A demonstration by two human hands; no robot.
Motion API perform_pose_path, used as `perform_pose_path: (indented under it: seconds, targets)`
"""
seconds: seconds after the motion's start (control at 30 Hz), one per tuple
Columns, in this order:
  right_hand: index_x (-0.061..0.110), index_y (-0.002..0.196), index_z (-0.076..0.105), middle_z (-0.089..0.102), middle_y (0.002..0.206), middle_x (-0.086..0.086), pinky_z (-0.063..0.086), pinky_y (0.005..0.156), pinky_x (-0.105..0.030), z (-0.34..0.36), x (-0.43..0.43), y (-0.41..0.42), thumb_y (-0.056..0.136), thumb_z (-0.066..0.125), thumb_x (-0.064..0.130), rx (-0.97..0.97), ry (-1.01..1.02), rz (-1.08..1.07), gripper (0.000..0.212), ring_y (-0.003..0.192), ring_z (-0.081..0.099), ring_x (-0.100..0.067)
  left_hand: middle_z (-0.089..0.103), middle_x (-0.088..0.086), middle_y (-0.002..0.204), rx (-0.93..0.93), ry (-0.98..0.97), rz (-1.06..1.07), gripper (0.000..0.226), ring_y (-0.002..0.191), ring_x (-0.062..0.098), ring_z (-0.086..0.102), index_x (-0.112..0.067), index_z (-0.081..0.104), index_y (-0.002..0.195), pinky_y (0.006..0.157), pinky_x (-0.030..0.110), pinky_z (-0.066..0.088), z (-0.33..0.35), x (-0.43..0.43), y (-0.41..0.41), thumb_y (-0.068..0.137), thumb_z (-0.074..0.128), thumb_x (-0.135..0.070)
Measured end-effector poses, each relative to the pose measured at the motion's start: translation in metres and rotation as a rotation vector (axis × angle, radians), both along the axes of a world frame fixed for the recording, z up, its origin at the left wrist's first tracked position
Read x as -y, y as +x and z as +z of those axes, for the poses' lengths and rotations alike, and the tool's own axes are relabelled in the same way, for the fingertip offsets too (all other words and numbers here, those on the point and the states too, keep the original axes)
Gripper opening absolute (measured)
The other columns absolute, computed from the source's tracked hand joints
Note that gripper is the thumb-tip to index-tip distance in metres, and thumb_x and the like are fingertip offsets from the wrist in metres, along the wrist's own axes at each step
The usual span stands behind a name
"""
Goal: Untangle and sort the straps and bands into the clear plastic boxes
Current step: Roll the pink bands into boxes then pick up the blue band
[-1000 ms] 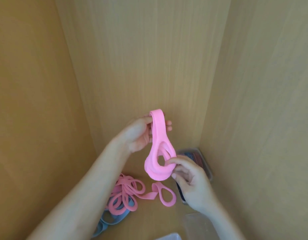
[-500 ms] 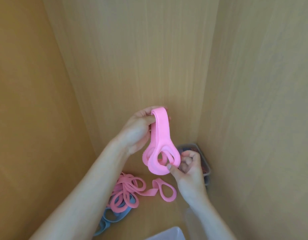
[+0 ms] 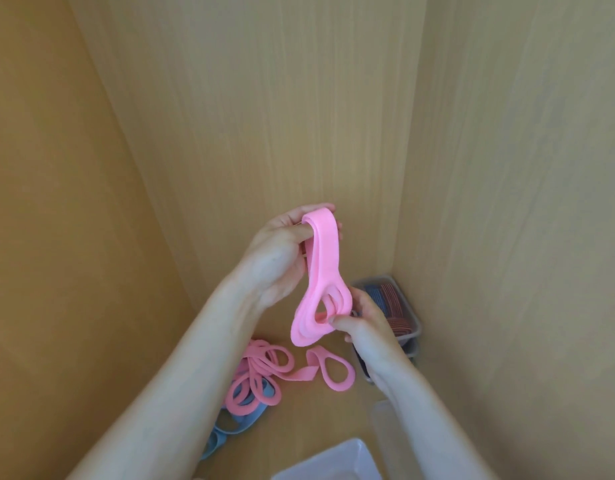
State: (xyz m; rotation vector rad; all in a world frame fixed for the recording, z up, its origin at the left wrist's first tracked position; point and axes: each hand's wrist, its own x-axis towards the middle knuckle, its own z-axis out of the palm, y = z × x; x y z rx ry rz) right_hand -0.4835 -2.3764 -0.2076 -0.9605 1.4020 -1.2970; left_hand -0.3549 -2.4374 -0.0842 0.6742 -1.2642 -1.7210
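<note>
A wide pink band point(image 3: 325, 258), folded into several loops, hangs in the air in front of me. My left hand point(image 3: 281, 258) grips its top fold. My right hand point(image 3: 359, 318) pinches an inner loop at its lower end. On the wooden floor below lies a tangle of pink bands point(image 3: 264, 375) over grey-blue bands point(image 3: 240, 420). A clear plastic box point(image 3: 408, 306) in the far right corner holds dark striped straps. A second clear box point(image 3: 337, 459) shows at the bottom edge.
Wooden walls close in on the left, back and right. Another clear box point(image 3: 380, 424) stands by my right forearm, partly hidden. A loose pink loop point(image 3: 335, 372) lies between the tangle and the corner box.
Both hands have risen slightly with the pink band. My right hand has shifted its pinch from the band's bottom edge to an inner loop.
</note>
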Motion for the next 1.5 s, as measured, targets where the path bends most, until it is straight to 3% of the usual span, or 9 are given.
perform_pose_path:
  seconds: [0.13, 0.33, 0.47, 0.6, 0.73, 0.97, 1.13, 1.33, 1.5]
  targets:
    - [0.022, 0.12, 0.058, 0.066, 0.115, 0.003, 0.044, 0.071, -0.023, 0.002, 0.003, 0.009, 0.089, 0.07, 0.015, -0.04, 0.023, -0.074, 0.034, 0.103, 0.064, -0.01, 0.064, 0.018, 0.099, 0.065, -0.013, 0.06, 0.033, 0.089, 0.026, 0.058, -0.006, 0.068, 0.113, 0.069, 0.03, 0.055, -0.002, -0.004, -0.003, 0.101, 0.04, 0.007]
    - [0.022, 0.138, 0.043, 0.059, 0.123, 0.006, 0.054, 0.073, -0.025, 0.009, 0.007, 0.014, 0.077, 0.076, 0.024, -0.315, -0.033, -0.078, 0.069, 0.1, 0.065, -0.007, 0.064, 0.02, 0.104, 0.129, -0.043, 0.093, 0.036, 0.092, 0.029, 0.057, -0.01, 0.071, 0.107, 0.076, 0.036, 0.053, -0.003, -0.009, -0.005, 0.1, 0.041, 0.007]
    - [0.024, 0.101, 0.054, 0.063, 0.091, 0.008, 0.047, 0.056, -0.029, 0.021, 0.002, 0.017, 0.082, 0.066, 0.017, -0.645, -0.082, -0.087, 0.023, 0.074, 0.062, -0.008, 0.067, 0.028, 0.114, 0.166, -0.068, 0.109, 0.037, 0.093, 0.03, 0.059, -0.014, 0.073, 0.105, 0.082, 0.041, 0.051, -0.007, -0.01, -0.006, 0.099, 0.043, 0.007]
    - [0.019, 0.087, 0.052, 0.06, 0.081, 0.005, 0.04, 0.049, -0.026, 0.023, 0.005, 0.013, 0.084, 0.058, 0.006, -0.78, -0.102, -0.138, 0.015, 0.066, 0.057, -0.01, 0.07, 0.018, 0.119, 0.25, -0.173, 0.152, 0.036, 0.109, 0.036, 0.065, -0.018, 0.073, 0.107, 0.099, 0.044, 0.05, -0.009, -0.006, 0.0, 0.098, 0.046, 0.004]
    - [0.017, 0.079, 0.056, 0.064, 0.078, 0.001, 0.046, 0.052, -0.032, 0.023, 0.009, 0.008, 0.08, 0.053, 0.005, -0.692, -0.1, -0.124, 0.013, 0.066, 0.06, -0.017, 0.072, 0.014, 0.117, 0.274, -0.211, 0.165, 0.035, 0.118, 0.034, 0.063, -0.019, 0.072, 0.108, 0.105, 0.047, 0.048, -0.009, -0.003, 0.005, 0.098, 0.047, 0.003]
    - [0.018, 0.078, 0.056, 0.062, 0.086, -0.004, 0.043, 0.057, -0.032, 0.02, 0.015, 0.007, 0.077, 0.052, 0.005, -0.607, -0.112, -0.046, 0.013, 0.072, 0.056, -0.02, 0.07, 0.018, 0.114, 0.223, -0.183, 0.115, 0.035, 0.101, 0.03, 0.064, -0.016, 0.072, 0.109, 0.095, 0.045, 0.05, -0.006, -0.002, 0.008, 0.099, 0.046, 0.004]
    - [0.008, 0.094, 0.062, 0.069, 0.093, -0.017, 0.055, 0.079, -0.054, 0.015, 0.016, 0.002, 0.078, 0.06, 0.011, -0.377, -0.094, 0.003, 0.016, 0.083, 0.067, -0.035, 0.07, 0.015, 0.104, 0.122, -0.103, 0.084, 0.032, 0.096, 0.026, 0.063, -0.009, 0.068, 0.116, 0.084, 0.038, 0.052, -0.003, 0.009, 0.022, 0.101, 0.044, 0.004]
    - [0.018, 0.099, 0.074, 0.074, 0.091, -0.006, 0.053, 0.085, -0.038, 0.013, 0.008, -0.006, 0.076, 0.069, 0.016, -0.081, -0.125, 0.156, 0.024, 0.085, 0.069, -0.019, 0.074, 0.015, 0.097, -0.004, 0.046, 0.129, 0.033, 0.094, 0.028, 0.072, -0.002, 0.061, 0.124, 0.079, 0.039, 0.06, -0.012, 0.026, 0.038, 0.102, 0.038, 0.006]
    - [0.02, 0.109, 0.073, 0.074, 0.105, -0.008, 0.053, 0.095, -0.042, 0.006, 0.009, -0.011, 0.07, 0.08, 0.021, -0.015, -0.104, 0.263, 0.04, 0.101, 0.069, -0.026, 0.073, 0.017, 0.096, -0.027, 0.112, 0.146, 0.033, 0.091, 0.029, 0.073, 0.0, 0.059, 0.126, 0.079, 0.041, 0.061, -0.022, 0.03, 0.041, 0.102, 0.036, 0.006]
